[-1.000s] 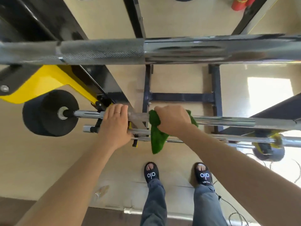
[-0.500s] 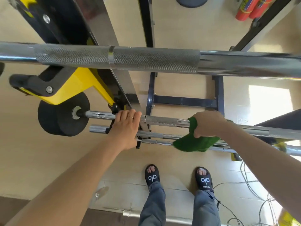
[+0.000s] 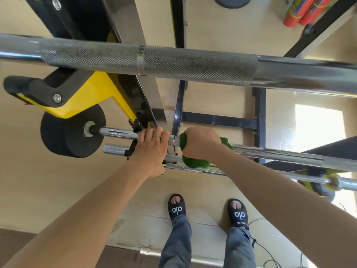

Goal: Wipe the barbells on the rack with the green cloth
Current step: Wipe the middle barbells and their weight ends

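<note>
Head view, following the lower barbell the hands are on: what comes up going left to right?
Black weight plate → bare chrome sleeve → left hand gripping the bar → right hand wrapped in the green cloth → bare chrome shaft.

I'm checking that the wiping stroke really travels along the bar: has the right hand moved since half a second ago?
Yes. The right hand, gripping the green cloth, has slid left along the barbell toward the left hand.

The right hand (image 3: 201, 144) has slid the green cloth (image 3: 195, 161) along the barbell (image 3: 270, 149) toward nine o'clock, and now sits just beside the left hand (image 3: 150, 149).
</note>
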Motion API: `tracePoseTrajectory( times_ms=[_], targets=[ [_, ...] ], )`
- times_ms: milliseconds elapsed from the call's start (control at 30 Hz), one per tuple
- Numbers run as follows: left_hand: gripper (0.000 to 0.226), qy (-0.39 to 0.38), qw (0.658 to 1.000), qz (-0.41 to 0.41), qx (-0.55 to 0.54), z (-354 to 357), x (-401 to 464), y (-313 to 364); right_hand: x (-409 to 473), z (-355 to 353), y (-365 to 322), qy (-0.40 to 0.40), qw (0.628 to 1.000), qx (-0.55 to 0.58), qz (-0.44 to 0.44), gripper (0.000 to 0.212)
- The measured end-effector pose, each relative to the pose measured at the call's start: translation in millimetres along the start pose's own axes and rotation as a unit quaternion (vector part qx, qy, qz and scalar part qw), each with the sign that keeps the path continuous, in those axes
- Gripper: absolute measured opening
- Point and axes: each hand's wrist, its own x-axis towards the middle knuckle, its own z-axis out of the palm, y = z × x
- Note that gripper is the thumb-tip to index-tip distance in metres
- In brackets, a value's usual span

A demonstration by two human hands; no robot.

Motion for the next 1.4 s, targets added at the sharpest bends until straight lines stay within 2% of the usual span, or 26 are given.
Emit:
tracePoseTrajectory(
  times_ms=[67,167,233,333,400,467,533,633,700,767,800,867,967,1000,1067,1133,1200,1267,1400],
  targets=[
    [0.088,-0.005,1.0,-0.003,-0.005,-1.8,-0.5,1.3,-2.0,15.6,-9.7,0.081,0.996,-0.038,-0.006,0.015],
    [0.088,-0.002,1.0,-0.01,-0.009,-4.4,-0.1,3.0,0.6,36.8,-19.6,0.182,0.977,-0.101,-0.046,0.022],
    [0.087,-0.004,1.0,-0.015,-0.014,-4.8,-1.0,3.0,3.9,44.4,-23.8,0.218,0.965,-0.122,-0.074,0.024],
    [0.087,-0.007,1.0,-0.023,-0.02,-6.0,-1.2,4.2,6.3,44.2,-30.6,0.226,0.967,-0.107,-0.051,0.021],
    [0.087,-0.004,1.0,-0.021,-0.019,-6.9,0.3,3.5,9.0,31.4,-34.1,0.166,0.982,-0.084,-0.034,0.015],
    [0.087,-0.014,1.0,-0.018,-0.021,-8.2,-1.7,2.2,15.4,12.8,-32.8,0.054,0.996,-0.059,-0.042,0.017],
    [0.087,-0.017,1.0,-0.009,-0.024,-9.4,-1.9,1.3,25.6,-4.6,-28.4,-0.081,0.995,-0.02,-0.046,0.031],
    [0.089,-0.017,0.999,-0.002,-0.027,-11.6,-2.0,-1.7,41.5,-17.0,-25.2,-0.243,0.969,0.042,-0.032,0.049],
    [0.09,-0.018,1.0,0.001,-0.023,-12.4,-2.3,-2.0,45.4,-22.5,-23.1,-0.326,0.941,0.086,0.008,0.05],
    [0.091,-0.024,0.999,0.002,-0.022,-14.1,-2.5,-2.1,48.3,-23.3,-21.1,-0.385,0.911,0.141,0.049,0.049],
    [0.092,-0.028,0.999,0.003,-0.025,-14.8,-2.4,-2.7,48.4,-22.3,-21.2,-0.39,0.907,0.148,0.057,0.05],
    [0.093,-0.035,0.999,0.006,-0.033,-15.5,-3.2,-5.0,44.9,-18.5,-22.2,-0.335,0.934,0.119,0.029,0.052],
    [0.093,-0.032,0.998,0.015,-0.043,-15.9,-4.0,-7.2,27.1,-2.8,-24.7,-0.104,0.993,0.039,-0.032,0.035],
    [0.093,-0.034,0.998,0.016,-0.044,-16.1,-4.4,-7.5,17.8,5.1,-26.8,-0.013,0.999,-0.003,-0.035,0.027],
    [0.094,-0.031,0.998,0.012,-0.048,-16.8,-4.9,-7.3,2.4,25.4,-31.5,0.138,0.986,-0.089,-0.037,0.021],
    [0.094,-0.028,0.998,0.006,-0.052,-17.4,-4.9,-6.5,-4.0,43.4,-34.7,0.215,0.968,-0.126,-0.033,0.028],
    [0.093,-0.028,0.998,0.005,-0.052,-17.5,-4.3,-5.5,-4.0,47.9,-35.5,0.24,0.962,-0.129,-0.026,0.032],
    [0.093,-0.029,0.998,0.001,-0.048,-18.1,-3.9,-4.3,-1.4,38.9,-36.0,0.207,0.971,-0.118,-0.017,0.029],
    [0.093,-0.035,0.999,-0.002,-0.041,-17.9,-3.8,-3.0,14.0,7.0,-28.0,0.021,0.997,-0.062,-0.032,0.02]
  ],
)
